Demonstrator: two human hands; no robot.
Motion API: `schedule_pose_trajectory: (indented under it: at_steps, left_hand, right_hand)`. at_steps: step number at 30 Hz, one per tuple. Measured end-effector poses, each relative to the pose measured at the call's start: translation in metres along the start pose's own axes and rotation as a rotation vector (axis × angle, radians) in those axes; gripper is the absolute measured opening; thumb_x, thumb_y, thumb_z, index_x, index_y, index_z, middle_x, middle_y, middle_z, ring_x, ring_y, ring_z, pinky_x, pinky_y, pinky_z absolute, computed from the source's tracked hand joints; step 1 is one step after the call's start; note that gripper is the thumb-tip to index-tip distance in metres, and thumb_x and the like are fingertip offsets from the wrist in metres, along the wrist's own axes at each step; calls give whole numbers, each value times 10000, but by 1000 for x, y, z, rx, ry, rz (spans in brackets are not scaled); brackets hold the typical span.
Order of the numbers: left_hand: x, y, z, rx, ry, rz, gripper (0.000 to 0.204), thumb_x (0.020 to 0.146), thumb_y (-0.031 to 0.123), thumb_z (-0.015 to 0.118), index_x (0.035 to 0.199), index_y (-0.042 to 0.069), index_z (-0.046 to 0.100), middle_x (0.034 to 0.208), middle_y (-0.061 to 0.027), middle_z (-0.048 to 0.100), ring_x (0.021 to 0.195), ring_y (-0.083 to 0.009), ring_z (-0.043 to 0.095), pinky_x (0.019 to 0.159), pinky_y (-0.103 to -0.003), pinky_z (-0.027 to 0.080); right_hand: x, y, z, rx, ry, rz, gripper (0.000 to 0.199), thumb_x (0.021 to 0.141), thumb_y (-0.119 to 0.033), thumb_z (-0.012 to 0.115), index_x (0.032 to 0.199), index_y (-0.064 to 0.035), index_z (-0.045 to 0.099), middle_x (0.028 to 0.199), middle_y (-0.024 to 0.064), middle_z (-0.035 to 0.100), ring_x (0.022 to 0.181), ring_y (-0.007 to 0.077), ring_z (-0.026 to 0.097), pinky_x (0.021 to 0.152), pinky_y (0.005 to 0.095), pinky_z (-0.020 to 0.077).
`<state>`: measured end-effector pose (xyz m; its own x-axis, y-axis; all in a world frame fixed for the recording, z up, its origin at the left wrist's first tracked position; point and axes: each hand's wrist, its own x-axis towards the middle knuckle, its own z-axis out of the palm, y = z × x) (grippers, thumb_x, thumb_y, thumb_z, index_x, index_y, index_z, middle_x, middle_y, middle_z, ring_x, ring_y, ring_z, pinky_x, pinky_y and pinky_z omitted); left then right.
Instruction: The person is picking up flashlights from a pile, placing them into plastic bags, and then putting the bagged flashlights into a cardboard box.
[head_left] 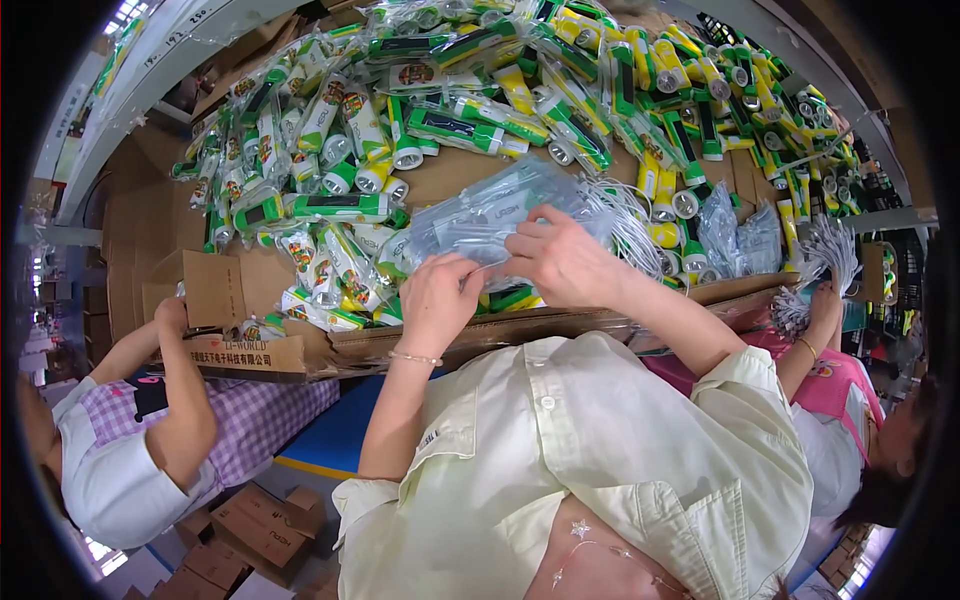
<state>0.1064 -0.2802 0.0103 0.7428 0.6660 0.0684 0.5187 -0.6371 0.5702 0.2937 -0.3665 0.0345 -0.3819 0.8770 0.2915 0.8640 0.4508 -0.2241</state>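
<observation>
Clear plastic bags (pixel 500 215) in a stack, held over the cardboard table (pixel 470 175) just ahead of the chest. Left hand (pixel 437 300) closed on the stack's near edge, fingers curled under. Right hand (pixel 562 262) laid on top, fingertips pinching one bag. White cords (pixel 630 225) trailing off the right end. Green and yellow flashlights (pixel 345 207) heaped beyond, mostly bagged. Co-workers (pixel 150 440) seated on either side.
</observation>
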Motion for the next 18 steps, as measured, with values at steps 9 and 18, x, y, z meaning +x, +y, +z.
schedule_pose_trajectory:
  at_steps: [9, 18]
  left_hand:
    - [-12, -27, -17, 338, 14, -507, 203, 712, 268, 721, 771, 83, 664, 711, -144, 646, 700, -338, 621, 641, -450, 480]
    - [-18, -56, 2, -122, 156, -373, 137, 724, 129, 651, 796, 18, 684, 667, -166, 642, 622, -294, 650, 600, -334, 504]
  right_hand:
    - [-16, 62, -13, 178, -633, 356, 205, 705, -227, 690, 847, -79, 691, 714, 55, 634, 718, 216, 610, 781, 363, 470]
    - [166, 155, 112, -19, -7, 167, 196, 740, -148, 618, 927, -150, 676, 962, 8, 639, 975, 194, 596, 734, 349, 487]
